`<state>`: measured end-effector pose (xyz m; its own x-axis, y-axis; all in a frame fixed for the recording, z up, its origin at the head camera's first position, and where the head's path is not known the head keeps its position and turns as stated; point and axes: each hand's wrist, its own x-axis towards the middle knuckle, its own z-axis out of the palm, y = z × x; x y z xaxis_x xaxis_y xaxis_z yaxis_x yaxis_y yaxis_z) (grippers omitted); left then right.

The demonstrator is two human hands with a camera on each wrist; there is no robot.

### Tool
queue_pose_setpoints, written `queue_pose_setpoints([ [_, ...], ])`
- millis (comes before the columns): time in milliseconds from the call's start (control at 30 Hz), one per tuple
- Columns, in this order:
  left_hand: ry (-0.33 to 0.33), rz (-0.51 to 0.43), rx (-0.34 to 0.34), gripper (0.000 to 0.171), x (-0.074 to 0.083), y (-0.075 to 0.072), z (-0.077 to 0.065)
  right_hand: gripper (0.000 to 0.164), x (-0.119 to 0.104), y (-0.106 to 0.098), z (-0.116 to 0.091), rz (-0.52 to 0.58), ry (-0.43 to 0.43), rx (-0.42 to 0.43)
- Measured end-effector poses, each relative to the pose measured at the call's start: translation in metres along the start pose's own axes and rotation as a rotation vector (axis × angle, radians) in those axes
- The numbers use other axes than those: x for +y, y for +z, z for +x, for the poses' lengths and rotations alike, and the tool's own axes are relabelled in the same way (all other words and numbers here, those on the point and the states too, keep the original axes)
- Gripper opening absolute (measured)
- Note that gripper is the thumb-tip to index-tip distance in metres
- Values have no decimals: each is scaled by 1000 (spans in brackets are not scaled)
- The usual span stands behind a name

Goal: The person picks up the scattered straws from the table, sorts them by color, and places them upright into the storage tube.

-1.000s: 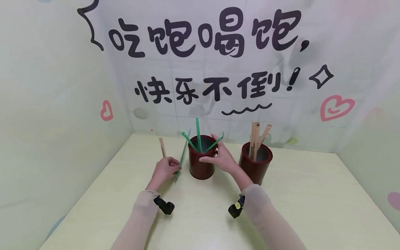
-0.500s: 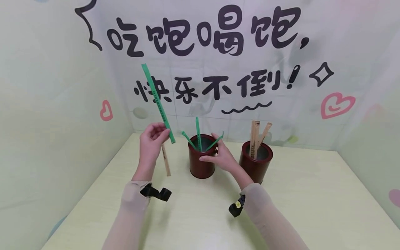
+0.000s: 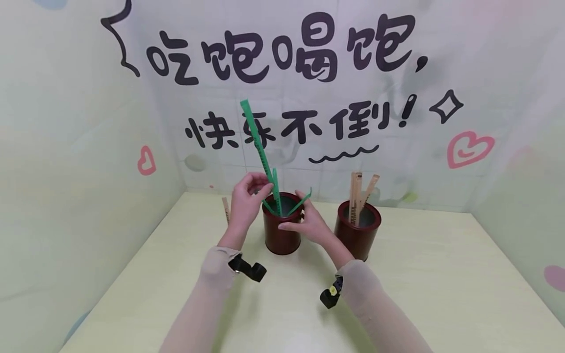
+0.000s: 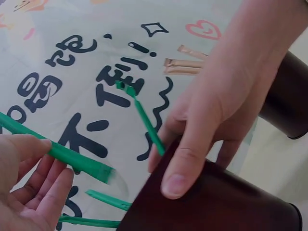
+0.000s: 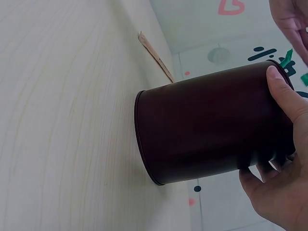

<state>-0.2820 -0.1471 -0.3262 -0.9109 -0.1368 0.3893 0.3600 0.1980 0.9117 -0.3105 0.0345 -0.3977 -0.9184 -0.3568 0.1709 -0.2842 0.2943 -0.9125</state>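
Note:
My left hand (image 3: pixel 247 200) pinches a green wrapped straw (image 3: pixel 255 130) between thumb and fingers. The straw slants, its upper end high against the backdrop. In the left wrist view its lower end hovers just short of the mouth of a dark red cylindrical holder (image 3: pixel 282 241). Several other green straws (image 4: pixel 106 198) stick out of that holder. My right hand (image 3: pixel 312 223) grips the holder's upper right side, thumb on the near wall and fingers around the back. The holder stands upright on the table, as the right wrist view shows at its base.
A second dark red holder (image 3: pixel 357 240) stands to the right, with several brown wrapped straws (image 3: pixel 356 193) in it. One brown straw (image 5: pixel 156 55) lies on the table (image 3: pixel 410 289) behind my left hand. A printed backdrop (image 3: pixel 388 181) rises at the table's back edge.
My left hand has picked the green straw up from the table, raised and turned it, then carried it right to the left holder. My right hand has kept its grip there.

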Motion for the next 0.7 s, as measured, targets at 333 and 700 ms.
queue_pose_setpoints([
  [333, 42, 30, -38, 31, 1, 4, -2, 98, -2, 0, 1, -31, -16, 12],
  [700, 55, -73, -18, 33, 14, -17, -3, 101, -1, 0, 0, -50, 14, 11],
])
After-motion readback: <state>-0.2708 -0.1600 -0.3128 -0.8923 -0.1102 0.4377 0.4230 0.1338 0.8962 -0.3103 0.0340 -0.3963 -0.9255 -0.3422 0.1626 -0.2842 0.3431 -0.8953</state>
